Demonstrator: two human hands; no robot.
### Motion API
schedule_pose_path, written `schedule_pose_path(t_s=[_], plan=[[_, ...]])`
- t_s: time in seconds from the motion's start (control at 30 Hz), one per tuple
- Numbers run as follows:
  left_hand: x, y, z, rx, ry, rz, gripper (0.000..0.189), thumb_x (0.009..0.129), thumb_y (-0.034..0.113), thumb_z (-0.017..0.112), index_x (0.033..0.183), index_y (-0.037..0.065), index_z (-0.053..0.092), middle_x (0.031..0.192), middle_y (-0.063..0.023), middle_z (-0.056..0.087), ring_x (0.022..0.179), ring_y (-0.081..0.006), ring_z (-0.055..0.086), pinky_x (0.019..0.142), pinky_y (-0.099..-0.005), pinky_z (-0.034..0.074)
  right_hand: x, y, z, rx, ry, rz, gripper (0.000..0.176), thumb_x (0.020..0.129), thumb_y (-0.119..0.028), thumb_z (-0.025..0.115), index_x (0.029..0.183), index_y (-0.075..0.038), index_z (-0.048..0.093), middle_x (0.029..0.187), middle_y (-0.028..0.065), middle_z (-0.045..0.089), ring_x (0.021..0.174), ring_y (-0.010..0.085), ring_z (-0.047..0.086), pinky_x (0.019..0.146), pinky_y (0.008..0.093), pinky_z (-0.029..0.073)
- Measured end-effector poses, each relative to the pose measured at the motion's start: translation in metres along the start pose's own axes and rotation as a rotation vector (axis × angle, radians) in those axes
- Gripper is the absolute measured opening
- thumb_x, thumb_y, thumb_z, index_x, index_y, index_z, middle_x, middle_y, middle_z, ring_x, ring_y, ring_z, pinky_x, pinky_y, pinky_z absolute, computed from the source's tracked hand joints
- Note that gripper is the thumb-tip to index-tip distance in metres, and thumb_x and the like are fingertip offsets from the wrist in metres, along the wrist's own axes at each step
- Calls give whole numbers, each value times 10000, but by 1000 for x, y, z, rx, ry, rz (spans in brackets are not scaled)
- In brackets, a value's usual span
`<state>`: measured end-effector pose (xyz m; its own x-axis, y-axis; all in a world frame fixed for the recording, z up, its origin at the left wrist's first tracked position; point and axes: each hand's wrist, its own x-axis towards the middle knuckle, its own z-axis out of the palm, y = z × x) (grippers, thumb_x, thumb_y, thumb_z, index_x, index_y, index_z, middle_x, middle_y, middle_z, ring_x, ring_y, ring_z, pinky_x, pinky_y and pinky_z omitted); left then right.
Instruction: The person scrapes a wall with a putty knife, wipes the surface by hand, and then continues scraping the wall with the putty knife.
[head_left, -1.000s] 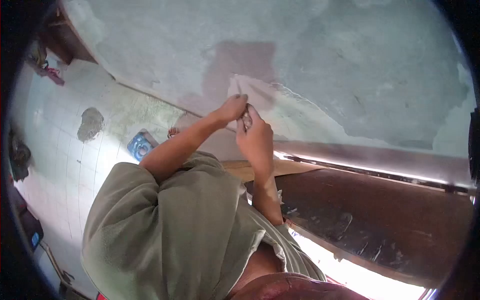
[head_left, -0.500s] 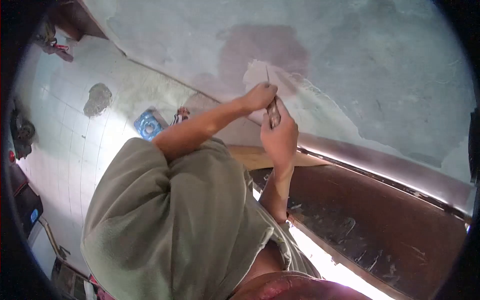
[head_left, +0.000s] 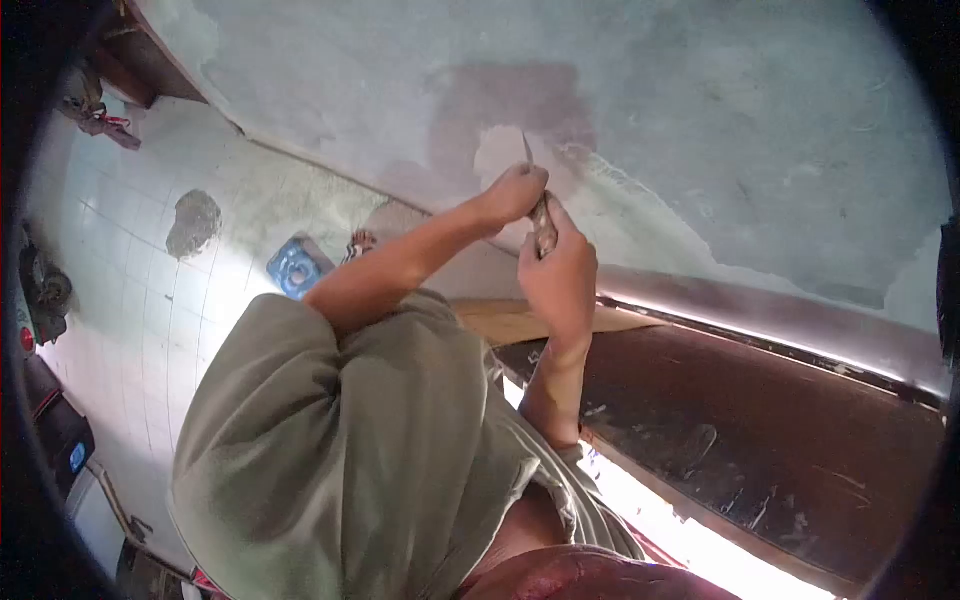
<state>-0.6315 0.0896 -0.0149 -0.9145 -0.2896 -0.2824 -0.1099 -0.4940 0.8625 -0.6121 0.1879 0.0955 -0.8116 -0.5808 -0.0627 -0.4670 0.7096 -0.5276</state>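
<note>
My right hand [head_left: 562, 275] is wrapped round the worn handle of a scraper [head_left: 545, 230], thumb along its side. My left hand [head_left: 516, 192] is closed on the same tool further up, near where the blade starts. The thin blade points up and shows almost edge-on. Its tip is at a pale patch [head_left: 497, 152] on the grey-green wall [head_left: 760, 130]; whether it touches is hard to tell. A darker, purplish area of wall surrounds the patch. A ragged edge of peeling coating runs down to the right.
A dark brown wooden surface [head_left: 720, 440] with pale smears lies at the lower right. To the left, a blue object [head_left: 298, 268] sits on the tiled floor [head_left: 130, 290], near a grey stain [head_left: 194, 224]. A black-and-blue object [head_left: 65, 430] is at the far left.
The view has shifted slightly, and the blade has turned a little against the pale patch, which shows more fully beside it. Both hands keep their hold on the scraper.
</note>
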Motion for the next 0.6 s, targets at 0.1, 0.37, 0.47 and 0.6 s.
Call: schedule_pose_path(t_s=[0.1,0.37,0.47,0.6], plan=[[25,-13,-31,-54,-41,-64,402,922,302,450,1052,-65,549,847,-99,594,736,-182,538,677,-365,453,27,34,32,-33,-30,-9,414,791,-81,595,1203,-36,586,1007,232,649,959,402,612,784,412,490],[44,-45,-51,-107,4,-244,430,945,298,428,1137,-73,528,847,-134,593,810,-223,594,725,-386,478,39,41,55,-80,-47,-51,365,780,-94,577,1141,-61,616,910,239,644,927,427,599,761,461,484],[38,-51,-41,151,127,67,422,965,301,339,937,-56,562,791,-141,592,691,-263,594,685,-403,507,35,34,57,-160,-31,-57,301,758,-93,585,1052,-39,620,940,242,643,912,431,604,764,476,490],[57,-106,-63,-69,81,-104,347,955,260,347,892,-8,558,753,-133,584,627,-246,574,539,-395,477,17,60,75,-215,-168,101,379,757,-112,596,1134,-66,596,973,232,649,937,417,608,819,486,487]])
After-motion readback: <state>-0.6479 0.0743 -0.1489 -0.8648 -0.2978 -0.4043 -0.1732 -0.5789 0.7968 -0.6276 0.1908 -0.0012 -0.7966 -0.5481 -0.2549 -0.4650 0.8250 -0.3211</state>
